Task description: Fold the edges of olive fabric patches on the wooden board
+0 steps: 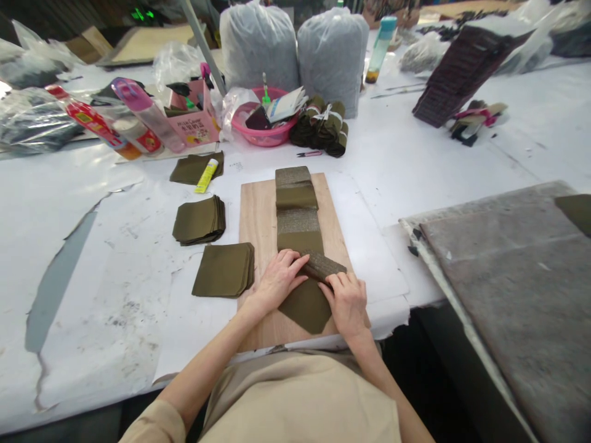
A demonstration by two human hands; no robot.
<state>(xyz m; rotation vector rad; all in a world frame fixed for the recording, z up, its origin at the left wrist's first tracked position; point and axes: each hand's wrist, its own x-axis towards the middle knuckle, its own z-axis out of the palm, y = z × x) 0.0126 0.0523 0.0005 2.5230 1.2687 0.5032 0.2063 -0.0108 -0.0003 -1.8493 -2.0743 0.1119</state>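
Observation:
An olive-green fabric piece [307, 306] lies at an angle on a wooden board [257, 215], its far edge turned over to show a grey-brown textured side. My left hand [281, 280] pinches the left end of that folded edge between thumb and fingers. At the right end, my right hand [346, 300] is closed on the same fold. Beyond my hands, a strip of overlapping olive pieces [299, 215] with alternating smooth and textured bands runs up the board. Three stacks of cut olive fabric stand left of it: a near stack [222, 269], a middle stack [197, 220] and a far stack [187, 167].
A yellow tube [206, 176] rests on the far stack. Behind are a pink basket [265, 136], tied olive rolls [323, 126], bottles [90, 120] and two large plastic-wrapped bundles [258, 46]. A grey-brown padded panel [508, 277] is at right, past a gap in the table.

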